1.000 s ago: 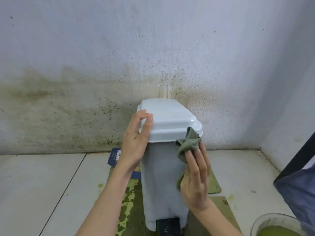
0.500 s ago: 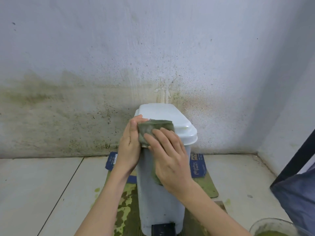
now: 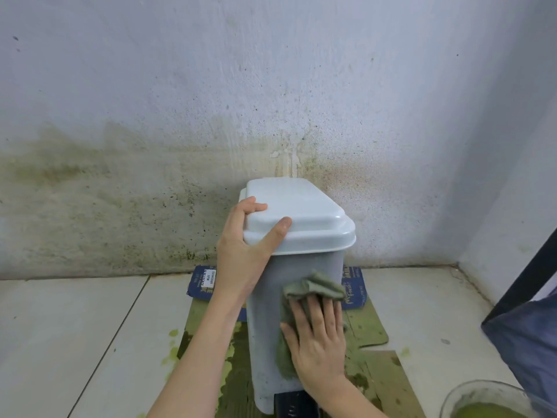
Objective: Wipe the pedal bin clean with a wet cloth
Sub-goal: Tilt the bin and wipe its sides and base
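A pale grey pedal bin [image 3: 265, 333] stands upright against the stained wall, its lid [image 3: 301, 212] closed and its dark pedal [image 3: 294, 404] at the bottom front. My left hand [image 3: 244, 251] grips the lid's front left corner, thumb on the rim. My right hand [image 3: 318, 342] lies flat on the bin's front face, pressing a crumpled grey-green cloth [image 3: 313, 289] against it. The cloth bunches above my fingers and hangs below my palm.
The bin stands on flattened cardboard [image 3: 369, 330] smeared with green stains. A clear bowl of greenish water [image 3: 485, 402] sits at the lower right. Dark blue fabric [image 3: 530, 342] fills the right edge. White floor tiles [image 3: 75, 336] spread to the left.
My right hand slid the cloth from the lid's front left rim down to the right part of the bin's front face. My left hand kept its hold on the lid corner.
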A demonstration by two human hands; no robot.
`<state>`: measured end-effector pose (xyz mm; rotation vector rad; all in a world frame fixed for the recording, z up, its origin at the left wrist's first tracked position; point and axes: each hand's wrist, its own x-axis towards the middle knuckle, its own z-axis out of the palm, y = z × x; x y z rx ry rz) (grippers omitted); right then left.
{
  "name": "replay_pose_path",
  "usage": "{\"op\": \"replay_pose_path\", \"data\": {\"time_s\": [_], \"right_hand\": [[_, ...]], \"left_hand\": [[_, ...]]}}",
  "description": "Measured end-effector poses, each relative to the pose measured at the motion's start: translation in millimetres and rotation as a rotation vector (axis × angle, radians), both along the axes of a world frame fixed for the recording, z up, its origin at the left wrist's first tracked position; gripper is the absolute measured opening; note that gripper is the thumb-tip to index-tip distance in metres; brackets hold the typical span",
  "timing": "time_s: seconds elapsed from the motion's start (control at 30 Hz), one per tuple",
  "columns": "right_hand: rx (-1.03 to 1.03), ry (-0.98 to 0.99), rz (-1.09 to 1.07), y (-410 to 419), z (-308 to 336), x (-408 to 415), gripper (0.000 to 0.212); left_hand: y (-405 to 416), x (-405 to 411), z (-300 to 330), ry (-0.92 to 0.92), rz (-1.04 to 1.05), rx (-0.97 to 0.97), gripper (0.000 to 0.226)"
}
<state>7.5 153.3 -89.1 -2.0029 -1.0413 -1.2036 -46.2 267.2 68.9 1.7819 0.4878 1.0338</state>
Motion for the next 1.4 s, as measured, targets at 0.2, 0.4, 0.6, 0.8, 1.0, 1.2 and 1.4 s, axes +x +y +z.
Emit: {"op": "replay_pose_path", "data": {"time_s": [0.2,0.4,0.6,0.8,1.0,1.2,1.4], "right_hand": [[0.218,0.146,-0.082,25.2,43.9,-1.1,0.05],[-0.429,-0.163,0.09,12.9,-35.2,-28.9,0.046],[-0.298,-0.126,0.106,-7.3,-6.2,-14.6,0.048],[-0.013,-0.079,0.11,18.7,22.8,-0.7,0.068],[-0.635,-0.403,0.262,-32.2,-74.3,6.4,0.049],[0.044,0.11,0.181,-19.6,-12.2,27.6,0.055],[-0.046,0.404,0.316,-41.9,-88.0,-4.4,0.058]], "left_hand": [[-1.6,1.5,0.8,0.024,-0.034,0.012,0.044],[10.1,-4.3,0.3,0.028,-0.057,-0.012,0.04],[10.2,-4.8,0.9,0.053,-0.086,-0.007,0.037],[12.7,-4.8,1.5,0.017,-0.121,-0.038,0.033],[12.6,-5.9,1.9,0.015,-0.125,-0.041,0.033],[10.6,-1.7,0.0,-0.02,-0.093,-0.047,0.035],[4.7,1.1,-2.8,-0.067,-0.005,-0.052,0.032]]}}
